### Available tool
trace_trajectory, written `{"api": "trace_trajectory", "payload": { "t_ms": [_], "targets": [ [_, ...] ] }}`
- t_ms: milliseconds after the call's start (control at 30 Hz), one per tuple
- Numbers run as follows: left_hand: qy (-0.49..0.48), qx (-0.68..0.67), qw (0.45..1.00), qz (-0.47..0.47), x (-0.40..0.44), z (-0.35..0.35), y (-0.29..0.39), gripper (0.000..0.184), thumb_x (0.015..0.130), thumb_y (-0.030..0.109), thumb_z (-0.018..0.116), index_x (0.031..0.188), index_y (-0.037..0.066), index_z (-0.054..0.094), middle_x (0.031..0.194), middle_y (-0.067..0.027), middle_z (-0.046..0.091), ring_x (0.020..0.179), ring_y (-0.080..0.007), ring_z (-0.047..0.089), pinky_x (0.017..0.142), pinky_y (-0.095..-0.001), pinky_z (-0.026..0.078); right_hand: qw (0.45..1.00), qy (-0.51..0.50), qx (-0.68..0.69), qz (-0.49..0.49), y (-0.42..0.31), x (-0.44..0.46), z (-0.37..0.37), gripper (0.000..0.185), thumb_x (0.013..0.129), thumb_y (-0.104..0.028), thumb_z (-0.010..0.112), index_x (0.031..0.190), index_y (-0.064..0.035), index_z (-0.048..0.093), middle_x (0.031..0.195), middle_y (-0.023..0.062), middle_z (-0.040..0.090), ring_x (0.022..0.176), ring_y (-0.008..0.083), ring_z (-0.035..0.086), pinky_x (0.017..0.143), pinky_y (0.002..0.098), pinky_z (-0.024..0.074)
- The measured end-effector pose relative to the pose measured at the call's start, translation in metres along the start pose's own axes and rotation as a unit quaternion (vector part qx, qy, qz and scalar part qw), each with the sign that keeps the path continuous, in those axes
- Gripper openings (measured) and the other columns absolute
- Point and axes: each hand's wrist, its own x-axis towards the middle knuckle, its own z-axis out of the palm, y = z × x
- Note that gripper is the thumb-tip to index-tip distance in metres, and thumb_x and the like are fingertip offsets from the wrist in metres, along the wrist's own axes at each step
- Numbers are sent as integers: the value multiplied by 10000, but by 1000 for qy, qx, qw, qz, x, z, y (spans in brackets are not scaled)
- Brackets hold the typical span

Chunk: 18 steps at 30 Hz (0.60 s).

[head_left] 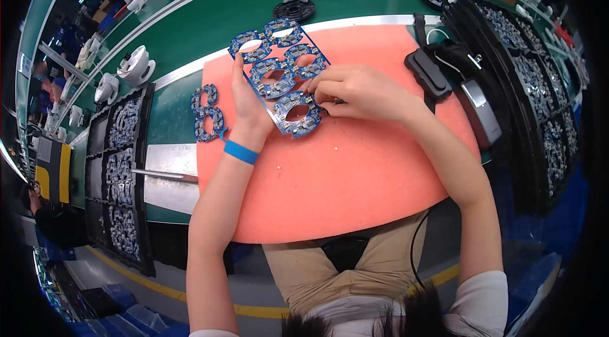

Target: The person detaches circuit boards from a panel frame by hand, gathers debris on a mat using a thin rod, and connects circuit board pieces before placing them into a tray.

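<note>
A panel of several blue ring-shaped circuit boards is tilted above the pink mat. My left hand grips its left edge, with the thumb upright along that side; a blue strap circles the wrist. At the panel's lower right side, my right hand has its fingers bent and pinched against a board. Those fingertips partly hide what they grip. On the mat left of my left hand lies a separate pair of joined ring boards.
Black trays full of boards stand at left and right. Tweezers lie on a metal plate. A black round fixture sits beyond the mat. A black case and a grey device are at right. Tiny scraps dot the mat.
</note>
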Motion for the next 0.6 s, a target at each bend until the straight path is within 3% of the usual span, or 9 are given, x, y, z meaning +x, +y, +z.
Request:
{"api": "trace_trajectory", "payload": {
  "t_ms": [67,133,200,300,400,600],
  "targets": [
    [30,2,999,10,1,-1,-1,722,949,574,166,1352,23,399,1197,-289,555,1051,-405,585,853,-483,522,999,-13,18,40,0,-1,-2,168,743,-28,673,896,-22,602,973,65,655,903,240,621,766,352,510],
    [25,7,1000,11,1,-2,1,721,949,575,166,1356,26,395,1201,-289,553,1050,-405,586,850,-480,523,978,12,177,108,8,-1,-6,215,730,-15,659,932,-19,585,945,75,648,923,240,622,780,355,504],
    [19,12,1000,12,0,-1,2,720,948,576,167,1359,28,392,1205,-290,551,1049,-405,587,848,-478,525,982,33,168,86,16,-3,-9,219,724,4,644,935,-14,587,938,83,644,927,243,627,797,348,504],
    [36,13,999,18,-1,0,4,710,949,570,170,1351,34,404,1204,-288,554,1048,-403,589,833,-474,528,998,28,-4,61,26,-7,-13,222,745,1,636,965,-14,609,942,90,645,905,266,636,808,357,514],
    [39,19,999,0,-2,-1,5,708,949,568,172,1343,32,414,1200,-286,556,1053,-403,588,829,-466,531,994,-6,-15,104,31,-12,-10,169,753,-23,606,922,-18,617,917,117,642,852,292,629,764,390,496],
    [47,20,999,6,-3,0,4,709,948,568,179,1328,25,429,1194,-289,557,1061,-406,585,822,-460,535,994,-32,-69,84,28,-11,-12,155,748,-52,619,897,-9,615,869,122,647,813,283,632,740,389,496]
  ]
}}
